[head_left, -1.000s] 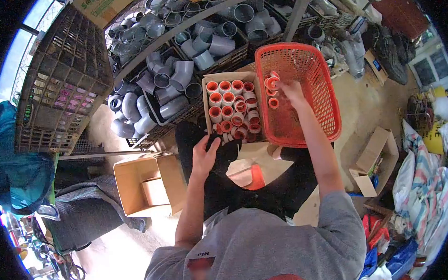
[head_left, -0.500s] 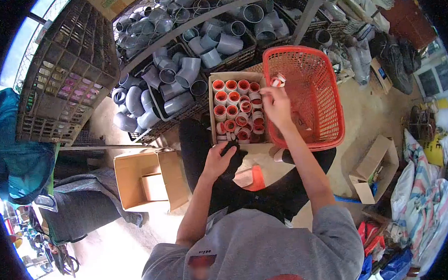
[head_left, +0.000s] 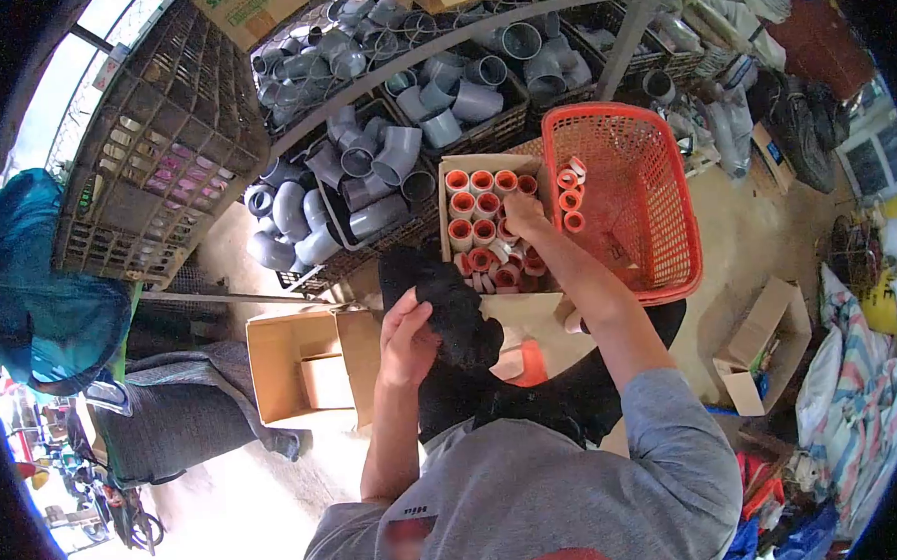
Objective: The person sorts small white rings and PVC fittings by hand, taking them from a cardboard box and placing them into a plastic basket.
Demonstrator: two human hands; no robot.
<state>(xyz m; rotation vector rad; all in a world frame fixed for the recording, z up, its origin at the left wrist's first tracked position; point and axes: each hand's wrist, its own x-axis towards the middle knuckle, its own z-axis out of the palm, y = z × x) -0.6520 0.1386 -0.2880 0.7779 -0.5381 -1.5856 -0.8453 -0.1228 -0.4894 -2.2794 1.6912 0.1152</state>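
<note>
Rows of white pipe fittings with orange inner rings fill an open cardboard box in front of me. My right hand reaches in over the box's right side, its fingers curled down among the fittings and hiding what they grip. Closed around a bunched black cloth, my left hand is raised below the box's lower left corner. Touching the box on its right is an orange plastic basket. Several loose white-and-orange fittings lie along its left side.
Black crates of grey pipe elbows stand behind the box, under a metal rail. At left are an open carton and a large dark crate. Another carton sits on the floor at right.
My right hand has moved from the basket's left edge into the box, exposing the fittings in the basket. My left hand has drawn back from the box's corner, lifting the black cloth.
</note>
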